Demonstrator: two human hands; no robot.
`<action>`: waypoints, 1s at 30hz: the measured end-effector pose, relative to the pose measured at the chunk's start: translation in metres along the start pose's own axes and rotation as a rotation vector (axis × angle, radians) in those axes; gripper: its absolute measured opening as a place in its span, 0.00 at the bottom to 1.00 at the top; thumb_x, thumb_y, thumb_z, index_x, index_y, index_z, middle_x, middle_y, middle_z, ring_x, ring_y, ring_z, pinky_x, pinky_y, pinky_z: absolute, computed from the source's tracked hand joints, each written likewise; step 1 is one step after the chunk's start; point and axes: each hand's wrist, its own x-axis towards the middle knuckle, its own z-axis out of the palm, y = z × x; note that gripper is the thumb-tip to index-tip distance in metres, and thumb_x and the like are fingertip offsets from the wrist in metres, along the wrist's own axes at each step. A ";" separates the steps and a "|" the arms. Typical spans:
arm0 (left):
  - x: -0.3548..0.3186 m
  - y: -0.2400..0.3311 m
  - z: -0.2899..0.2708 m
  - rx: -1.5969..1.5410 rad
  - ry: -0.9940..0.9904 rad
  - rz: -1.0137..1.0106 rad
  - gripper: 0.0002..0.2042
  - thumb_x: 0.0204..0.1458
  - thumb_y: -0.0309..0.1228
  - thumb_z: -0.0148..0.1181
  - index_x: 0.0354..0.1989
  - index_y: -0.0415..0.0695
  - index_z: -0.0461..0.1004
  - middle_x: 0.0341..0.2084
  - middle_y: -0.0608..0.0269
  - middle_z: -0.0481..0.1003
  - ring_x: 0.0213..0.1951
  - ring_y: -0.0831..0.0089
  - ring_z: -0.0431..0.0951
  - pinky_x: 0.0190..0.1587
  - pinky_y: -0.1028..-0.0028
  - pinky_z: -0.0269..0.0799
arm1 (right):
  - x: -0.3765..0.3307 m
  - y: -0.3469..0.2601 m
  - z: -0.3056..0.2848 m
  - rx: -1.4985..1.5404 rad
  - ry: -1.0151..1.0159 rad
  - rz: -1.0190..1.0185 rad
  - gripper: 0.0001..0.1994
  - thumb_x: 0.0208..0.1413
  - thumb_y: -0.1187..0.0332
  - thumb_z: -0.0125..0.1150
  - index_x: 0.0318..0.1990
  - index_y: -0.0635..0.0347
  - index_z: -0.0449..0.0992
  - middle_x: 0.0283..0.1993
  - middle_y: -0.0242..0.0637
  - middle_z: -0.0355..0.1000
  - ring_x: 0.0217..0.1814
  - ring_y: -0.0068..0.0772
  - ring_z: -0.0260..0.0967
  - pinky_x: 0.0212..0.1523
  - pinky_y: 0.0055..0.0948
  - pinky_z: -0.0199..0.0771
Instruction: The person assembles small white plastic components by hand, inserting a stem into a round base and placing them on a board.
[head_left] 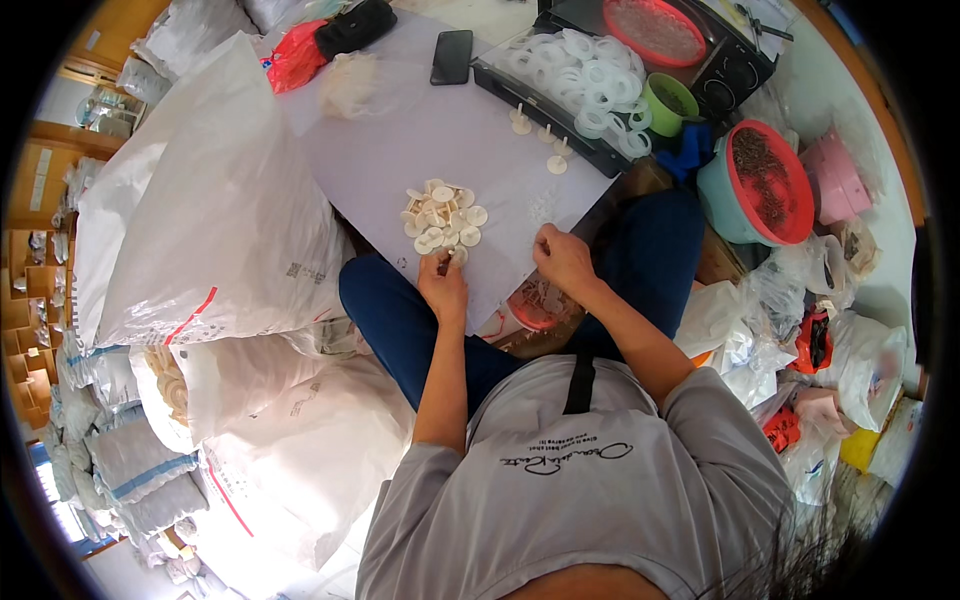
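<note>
A heap of cream round discs [440,212], some showing short stems, lies on the pale sheet-covered tabletop [390,150]. At the heap's near edge my left hand [443,290] has its thumb and fingers closed on one cream disc [457,254]. Farther right, my right hand [563,258] is curled above the table's near right edge. Whatever its fingers may hold is hidden. Just beyond it lie tiny clear pieces [543,207], too small to name. A few stemmed cream discs [557,164] sit apart, beside the black tray.
Translucent white rings [585,80] fill a black tray [500,85] at the far right. Near it are a green cup [655,118] and a teal-and-red tub [735,205] of small brown pieces. A phone [452,57] lies at the back. Large white sacks [210,220] crowd the left.
</note>
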 end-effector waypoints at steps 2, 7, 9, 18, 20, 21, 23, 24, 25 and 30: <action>-0.007 0.005 -0.005 0.046 0.003 0.089 0.07 0.44 0.22 0.59 0.34 0.36 0.73 0.29 0.64 0.72 0.24 0.79 0.71 0.19 0.80 0.68 | 0.000 0.000 0.000 -0.013 0.008 0.003 0.05 0.44 0.70 0.53 0.28 0.61 0.68 0.22 0.47 0.69 0.27 0.49 0.68 0.29 0.42 0.67; -0.021 0.028 -0.006 -0.193 -0.076 0.272 0.09 0.49 0.23 0.55 0.39 0.36 0.71 0.33 0.62 0.72 0.28 0.76 0.73 0.25 0.80 0.71 | 0.002 0.004 0.005 -0.082 0.003 -0.049 0.05 0.44 0.70 0.54 0.28 0.60 0.68 0.22 0.46 0.69 0.27 0.48 0.69 0.29 0.41 0.66; -0.031 0.027 -0.007 -0.492 -0.215 0.063 0.10 0.52 0.24 0.52 0.43 0.36 0.70 0.34 0.60 0.72 0.30 0.75 0.74 0.27 0.79 0.73 | 0.003 0.001 0.005 -0.087 -0.020 -0.038 0.05 0.43 0.70 0.53 0.27 0.61 0.68 0.23 0.46 0.70 0.28 0.48 0.69 0.30 0.42 0.67; -0.058 0.039 -0.011 -0.612 -0.447 -0.263 0.09 0.54 0.25 0.49 0.43 0.37 0.67 0.29 0.59 0.71 0.24 0.77 0.71 0.22 0.78 0.72 | -0.016 -0.025 -0.018 0.433 -0.213 0.050 0.06 0.45 0.72 0.55 0.29 0.64 0.68 0.23 0.37 0.70 0.26 0.29 0.69 0.29 0.27 0.68; -0.058 0.040 -0.012 -0.583 -0.481 -0.267 0.07 0.54 0.24 0.49 0.40 0.38 0.66 0.29 0.59 0.71 0.24 0.78 0.70 0.21 0.79 0.71 | -0.025 -0.036 -0.018 0.575 -0.288 0.027 0.05 0.46 0.73 0.55 0.29 0.64 0.68 0.23 0.34 0.69 0.25 0.22 0.67 0.29 0.23 0.67; -0.057 0.039 -0.013 -0.566 -0.513 -0.265 0.06 0.53 0.23 0.49 0.39 0.38 0.65 0.28 0.60 0.71 0.24 0.79 0.70 0.20 0.79 0.70 | -0.028 -0.035 -0.013 0.632 -0.311 0.015 0.05 0.46 0.73 0.54 0.29 0.64 0.68 0.23 0.33 0.69 0.26 0.20 0.66 0.29 0.21 0.67; -0.058 0.039 -0.014 -0.540 -0.549 -0.260 0.05 0.53 0.22 0.49 0.38 0.39 0.65 0.28 0.61 0.71 0.23 0.79 0.69 0.20 0.80 0.69 | -0.031 -0.039 -0.010 0.687 -0.315 -0.036 0.04 0.47 0.74 0.54 0.28 0.65 0.68 0.23 0.32 0.69 0.26 0.19 0.66 0.29 0.21 0.67; -0.058 0.040 -0.015 -0.533 -0.553 -0.258 0.05 0.52 0.22 0.49 0.38 0.39 0.65 0.27 0.61 0.71 0.23 0.79 0.69 0.20 0.80 0.69 | -0.031 -0.039 -0.009 0.697 -0.320 -0.031 0.04 0.47 0.74 0.54 0.28 0.65 0.68 0.23 0.32 0.69 0.26 0.18 0.66 0.29 0.20 0.67; -0.059 0.042 -0.016 -0.526 -0.558 -0.255 0.05 0.52 0.21 0.49 0.38 0.40 0.66 0.27 0.61 0.71 0.23 0.80 0.69 0.20 0.80 0.69 | -0.031 -0.039 -0.007 0.707 -0.325 -0.027 0.04 0.46 0.74 0.55 0.28 0.65 0.68 0.23 0.32 0.69 0.26 0.18 0.66 0.29 0.20 0.67; -0.060 0.042 -0.018 -0.473 -0.591 -0.192 0.05 0.52 0.22 0.51 0.37 0.40 0.67 0.26 0.63 0.71 0.24 0.79 0.71 0.21 0.81 0.69 | -0.032 -0.037 -0.005 0.761 -0.346 -0.013 0.04 0.46 0.75 0.55 0.28 0.65 0.68 0.22 0.32 0.70 0.25 0.18 0.67 0.27 0.20 0.68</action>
